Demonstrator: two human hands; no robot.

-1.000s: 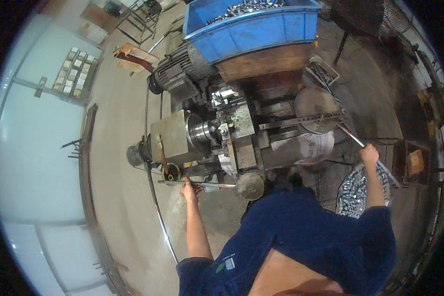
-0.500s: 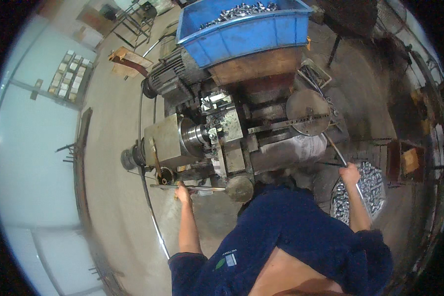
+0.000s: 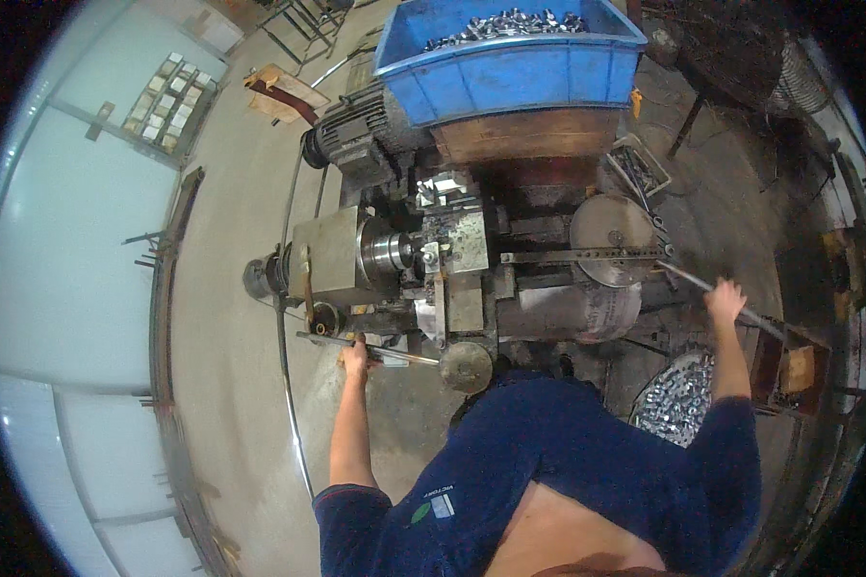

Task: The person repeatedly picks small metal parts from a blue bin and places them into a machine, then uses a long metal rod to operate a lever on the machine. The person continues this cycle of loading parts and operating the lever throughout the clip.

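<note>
A small lathe-like machine [image 3: 337, 255] stands in front of me, with a shiny round chuck [image 3: 391, 252] beside a tool block [image 3: 457, 240]. My left hand [image 3: 354, 356] is closed around a thin metal lever [image 3: 409, 358] that runs to a small round disc [image 3: 467, 368] at the machine's near side. Over on the right, my right hand [image 3: 725, 301] grips a long metal rod [image 3: 685, 276]. The rod slants down and right from near a large round plate [image 3: 611, 226], which a perforated flat bar [image 3: 558, 257] crosses. Whatever work piece is in the chuck is too small to tell.
A blue crate [image 3: 520, 82] of small metal parts sits on a wooden box [image 3: 529, 137] behind the machine. Near my right forearm lies a pile of metal parts [image 3: 678, 399], beside a brown box [image 3: 794, 370]. A motor [image 3: 356, 135] stands at the back left.
My right hand has swung the long rod up and to the right, so it lies flatter. My left hand keeps its hold on the lever. The whole view has shifted slightly.
</note>
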